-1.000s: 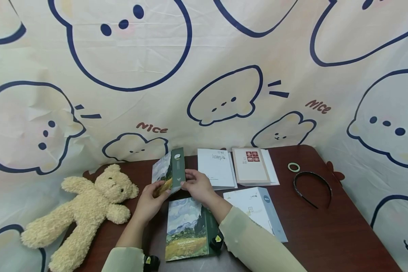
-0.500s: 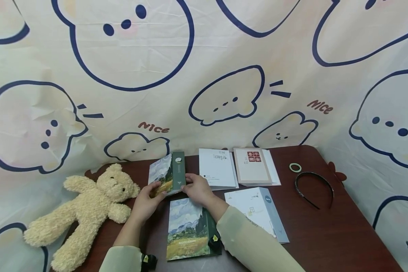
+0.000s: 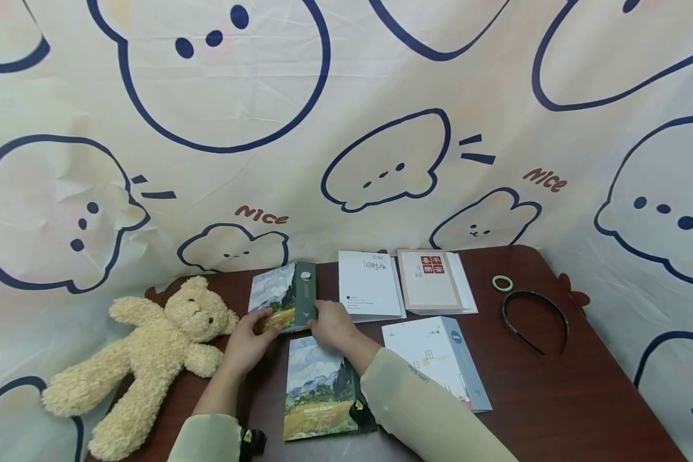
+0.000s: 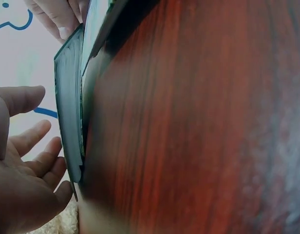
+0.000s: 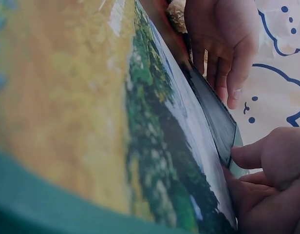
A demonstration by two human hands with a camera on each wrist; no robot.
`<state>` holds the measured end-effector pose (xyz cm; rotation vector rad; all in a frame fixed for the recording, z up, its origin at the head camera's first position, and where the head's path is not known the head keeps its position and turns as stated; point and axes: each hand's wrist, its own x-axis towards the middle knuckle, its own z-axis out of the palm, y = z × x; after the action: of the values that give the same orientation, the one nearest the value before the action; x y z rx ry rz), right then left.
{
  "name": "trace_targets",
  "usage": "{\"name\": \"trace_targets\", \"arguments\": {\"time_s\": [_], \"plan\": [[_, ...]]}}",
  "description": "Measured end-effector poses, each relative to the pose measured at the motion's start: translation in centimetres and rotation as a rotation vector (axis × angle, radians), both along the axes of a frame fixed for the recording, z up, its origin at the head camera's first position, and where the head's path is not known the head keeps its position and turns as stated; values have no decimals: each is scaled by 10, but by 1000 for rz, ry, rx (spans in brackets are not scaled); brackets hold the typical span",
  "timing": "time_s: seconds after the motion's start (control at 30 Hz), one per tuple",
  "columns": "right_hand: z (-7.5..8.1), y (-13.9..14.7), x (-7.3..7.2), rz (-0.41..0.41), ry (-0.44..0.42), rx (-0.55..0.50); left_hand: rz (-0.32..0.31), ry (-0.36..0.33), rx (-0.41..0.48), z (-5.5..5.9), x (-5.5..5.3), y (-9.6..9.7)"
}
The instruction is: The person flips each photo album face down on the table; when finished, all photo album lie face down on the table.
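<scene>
A photo album (image 3: 274,292) with a painted landscape cover and green spine lies at the back left of the table. My right hand (image 3: 333,326) pinches its near right corner, thumb against the edge in the right wrist view. At the near left corner is my left hand (image 3: 247,343); in the left wrist view its fingers (image 4: 45,158) are spread loosely beside the album's page edge (image 4: 69,107), the thumb held apart. A second, matching album (image 3: 317,391) lies closer to me, partly under my right wrist.
A plush bear (image 3: 156,366) lies on the left. Back right are a white book (image 3: 369,285) and a beige book (image 3: 430,282), with a white-and-blue book (image 3: 430,359) nearer. Farther right sit a pale green ring (image 3: 502,283) and a black headband (image 3: 566,321).
The back album has come down from a tilted position to lie flatter, shifting slightly left. My left fingers have loosened around its corner; the right hand stays at its corner.
</scene>
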<state>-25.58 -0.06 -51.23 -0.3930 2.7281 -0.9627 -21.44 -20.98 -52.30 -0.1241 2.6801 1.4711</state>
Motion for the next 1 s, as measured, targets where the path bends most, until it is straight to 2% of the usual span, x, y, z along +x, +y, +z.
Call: {"name": "trace_targets", "arguments": {"time_s": [0.17, 0.3, 0.4, 0.57, 0.83, 1.0], "plan": [[3, 2, 3, 18, 9, 56, 7, 12, -10, 1, 1, 2], [8, 8, 5, 48, -16, 56, 1, 33, -49, 1, 2, 4], [13, 13, 7, 64, -43, 15, -10, 55, -94, 1, 1, 5], [12, 23, 6, 98, -60, -122, -13, 55, -120, 2, 0, 7], [20, 35, 11, 96, -106, -285, -8, 26, -71, 9, 1, 15], [23, 42, 12, 88, -83, -312, -22, 41, -45, 15, 1, 25]]}}
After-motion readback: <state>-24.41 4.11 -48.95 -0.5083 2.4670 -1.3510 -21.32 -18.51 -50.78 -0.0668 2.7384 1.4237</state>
